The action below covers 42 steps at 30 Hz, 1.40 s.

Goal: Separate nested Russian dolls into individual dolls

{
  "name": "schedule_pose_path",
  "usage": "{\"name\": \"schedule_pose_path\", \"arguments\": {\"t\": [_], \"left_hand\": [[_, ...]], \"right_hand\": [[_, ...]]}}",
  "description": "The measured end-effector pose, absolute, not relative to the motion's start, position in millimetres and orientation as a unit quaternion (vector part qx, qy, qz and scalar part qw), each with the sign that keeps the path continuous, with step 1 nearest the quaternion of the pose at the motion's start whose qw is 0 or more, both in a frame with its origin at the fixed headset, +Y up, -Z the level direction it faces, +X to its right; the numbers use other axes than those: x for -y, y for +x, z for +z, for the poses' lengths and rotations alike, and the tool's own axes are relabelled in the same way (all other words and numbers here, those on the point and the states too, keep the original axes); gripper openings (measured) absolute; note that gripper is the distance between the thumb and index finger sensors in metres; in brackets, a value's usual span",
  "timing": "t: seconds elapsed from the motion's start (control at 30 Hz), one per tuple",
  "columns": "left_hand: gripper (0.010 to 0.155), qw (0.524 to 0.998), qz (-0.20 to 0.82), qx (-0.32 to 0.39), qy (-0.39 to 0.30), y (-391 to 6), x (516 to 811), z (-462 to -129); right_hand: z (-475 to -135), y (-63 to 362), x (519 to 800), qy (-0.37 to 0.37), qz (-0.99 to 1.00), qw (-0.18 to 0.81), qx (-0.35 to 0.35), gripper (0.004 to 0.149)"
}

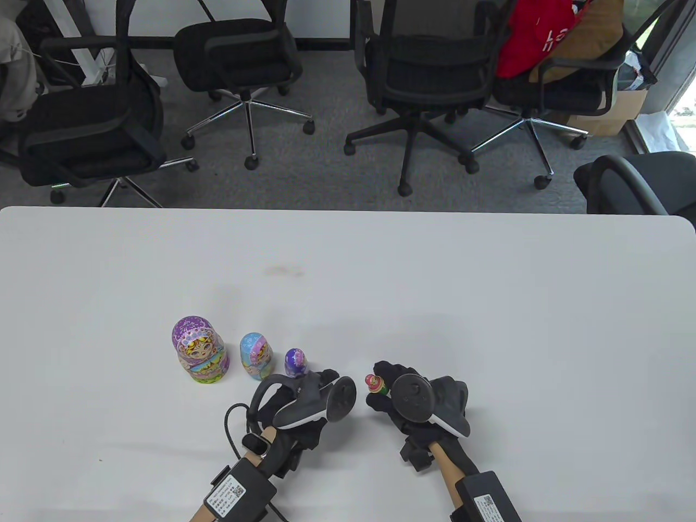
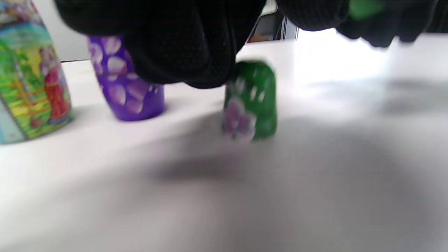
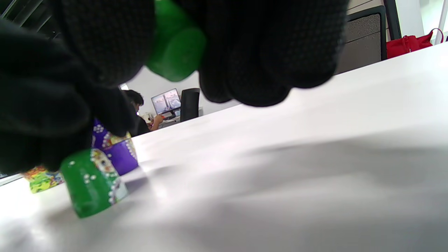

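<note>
Three dolls stand in a row on the white table (image 1: 489,304): a large purple one (image 1: 198,350), a medium blue one (image 1: 256,356) and a small purple one (image 1: 295,363). My left hand (image 1: 325,385) is just right of the small purple doll. In the left wrist view my left hand (image 2: 224,75) grips a green doll (image 2: 250,101) from above, down at the table surface. In the right wrist view that doll (image 3: 92,182) leans tilted. My right hand (image 1: 379,392) pinches the tiniest doll (image 1: 376,385), red-headed with a green body, above the table. Its green base (image 3: 175,56) shows in the right wrist view.
Several black office chairs (image 1: 418,81) stand beyond the table's far edge, one with a red bag (image 1: 530,38). A faint smudge (image 1: 283,270) marks the table's middle. Cables run from both wrists off the table's front edge.
</note>
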State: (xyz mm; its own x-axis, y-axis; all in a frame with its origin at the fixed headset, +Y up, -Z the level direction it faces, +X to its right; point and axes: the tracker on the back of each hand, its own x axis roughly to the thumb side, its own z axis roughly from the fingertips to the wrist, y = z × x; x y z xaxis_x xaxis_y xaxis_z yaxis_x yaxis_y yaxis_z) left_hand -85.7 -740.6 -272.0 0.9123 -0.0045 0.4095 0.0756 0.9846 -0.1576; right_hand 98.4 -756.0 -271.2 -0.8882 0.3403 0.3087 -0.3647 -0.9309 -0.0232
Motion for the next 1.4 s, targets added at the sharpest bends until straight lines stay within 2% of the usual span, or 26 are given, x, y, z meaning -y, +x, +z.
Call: {"name": "schedule_pose_path", "arguments": {"t": [0.23,0.47,0.6,0.77,1.03,1.4], "left_hand": [[0.064,0.963,0.120,0.242,-0.016,-94,721,-269],[0.063,0.949,0.179,0.256,-0.038,-90,725,-268],[0.057,0.946,0.196,0.255,-0.040,-86,728,-266],[0.051,0.949,0.188,0.253,-0.021,-86,727,-265],[0.050,0.956,0.168,0.241,0.014,-90,723,-265],[0.047,0.955,0.026,0.294,-0.008,-61,741,-251]], "right_hand": [[-268,90,756,0.164,0.969,0.180,0.038,0.066],[-263,77,754,0.185,0.965,0.180,0.044,0.066],[-260,73,753,0.186,0.965,0.175,0.057,0.066],[-261,73,753,0.187,0.965,0.176,0.053,0.066],[-268,86,757,0.164,0.973,0.158,0.030,0.066],[-274,107,757,0.113,0.980,0.157,0.050,0.066]]}}
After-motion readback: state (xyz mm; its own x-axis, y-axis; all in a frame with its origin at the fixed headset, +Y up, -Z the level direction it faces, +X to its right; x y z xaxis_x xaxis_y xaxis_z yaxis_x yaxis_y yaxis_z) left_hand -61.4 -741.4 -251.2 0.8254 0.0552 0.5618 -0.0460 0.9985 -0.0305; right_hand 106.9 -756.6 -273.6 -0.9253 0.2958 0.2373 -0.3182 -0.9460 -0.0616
